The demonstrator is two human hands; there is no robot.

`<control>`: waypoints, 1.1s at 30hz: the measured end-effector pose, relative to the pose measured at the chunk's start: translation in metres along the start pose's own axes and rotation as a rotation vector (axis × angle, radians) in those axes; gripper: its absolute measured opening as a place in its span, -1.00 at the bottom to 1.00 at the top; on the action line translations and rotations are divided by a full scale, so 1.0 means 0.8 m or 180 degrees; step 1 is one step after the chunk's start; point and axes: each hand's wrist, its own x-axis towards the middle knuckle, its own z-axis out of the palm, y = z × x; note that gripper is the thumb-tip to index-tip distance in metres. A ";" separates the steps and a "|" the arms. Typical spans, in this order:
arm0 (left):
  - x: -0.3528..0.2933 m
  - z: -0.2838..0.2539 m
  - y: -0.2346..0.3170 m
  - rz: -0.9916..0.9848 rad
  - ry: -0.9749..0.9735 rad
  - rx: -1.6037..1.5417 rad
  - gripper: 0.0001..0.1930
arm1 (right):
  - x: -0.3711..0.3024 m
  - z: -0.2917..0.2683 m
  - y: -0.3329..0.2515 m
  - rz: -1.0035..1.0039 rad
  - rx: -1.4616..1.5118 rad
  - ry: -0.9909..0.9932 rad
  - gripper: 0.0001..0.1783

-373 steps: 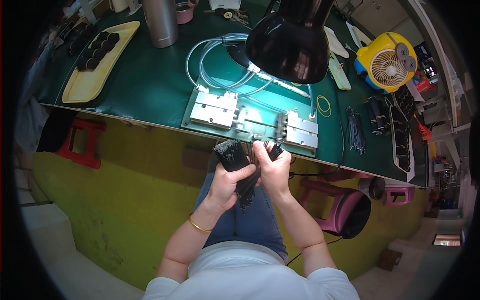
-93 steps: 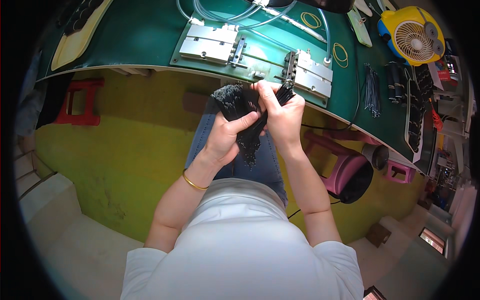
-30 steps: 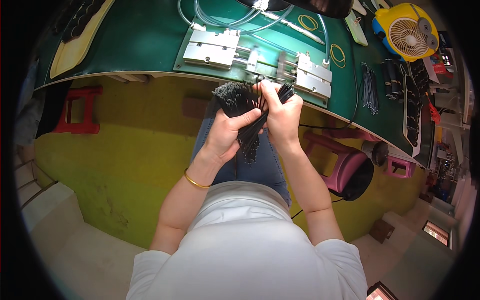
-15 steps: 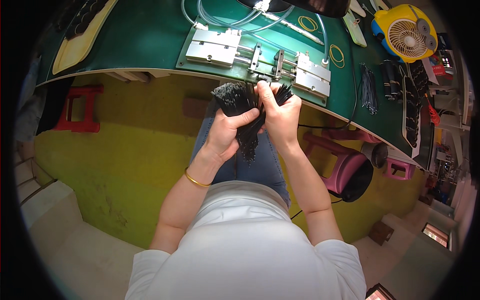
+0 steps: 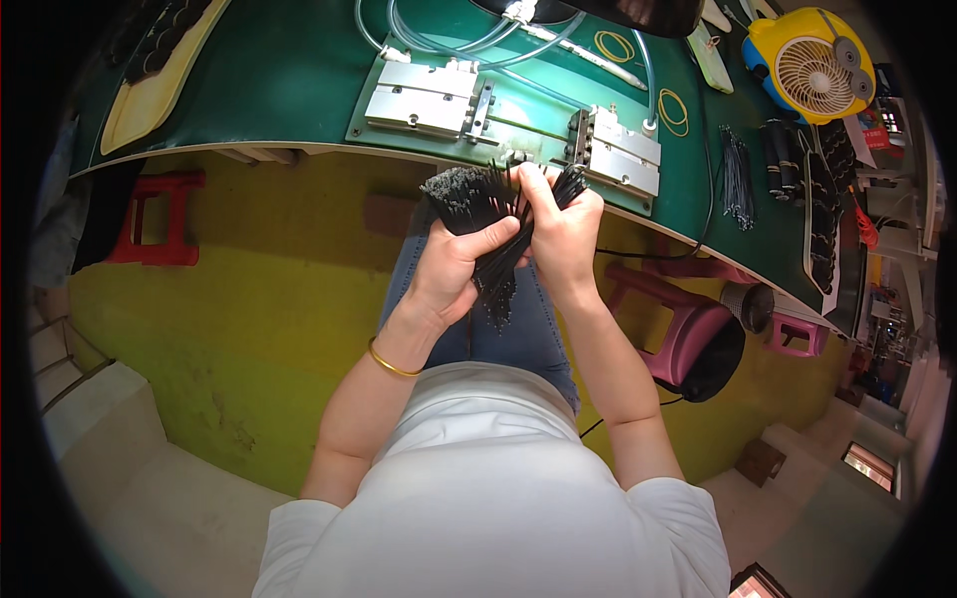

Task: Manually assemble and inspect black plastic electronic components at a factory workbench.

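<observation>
My left hand (image 5: 449,261) is closed around a thick bundle of thin black wires (image 5: 467,199), its thumb lying across them. The bundle's upper ends fan out, and its lower ends hang below the fingers. Closed as well, my right hand (image 5: 564,234) grips a smaller bunch of the same black wires (image 5: 569,184) against the bundle's right side. Some fingers are hidden behind the wires. Just beyond both hands, at the bench edge, stands a pneumatic clamping fixture with a left metal block (image 5: 421,98) and a right metal block (image 5: 624,149), their jaws apart.
The green bench (image 5: 269,85) carries clear air hoses (image 5: 449,45), a yellow fan (image 5: 812,70), more black wires (image 5: 738,177) and a yellow tray (image 5: 150,105) at far left. Below are a red stool (image 5: 181,219) and a pink stool (image 5: 683,334).
The fixture's two jaws have drawn apart toward their metal blocks, widening the gap between them. My hands have barely moved and still hold the wires.
</observation>
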 end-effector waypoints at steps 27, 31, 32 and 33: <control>0.001 -0.003 -0.002 0.0062 -0.0018 -0.0040 -0.83 | -0.006 0.004 -0.005 -0.0130 -0.0059 -0.0016 -0.76; 0.002 -0.002 -0.003 0.0060 -0.0057 -0.0005 -0.81 | -0.003 0.004 -0.005 -0.0036 -0.0077 0.0011 -0.76; 0.002 -0.001 -0.002 0.0046 -0.0059 -0.0022 -0.82 | -0.002 0.003 -0.004 -0.0006 -0.0053 0.0006 -0.76; 0.001 0.000 -0.002 0.0033 -0.0061 -0.0038 -0.82 | -0.001 0.003 -0.004 0.0023 -0.0030 0.0001 -0.76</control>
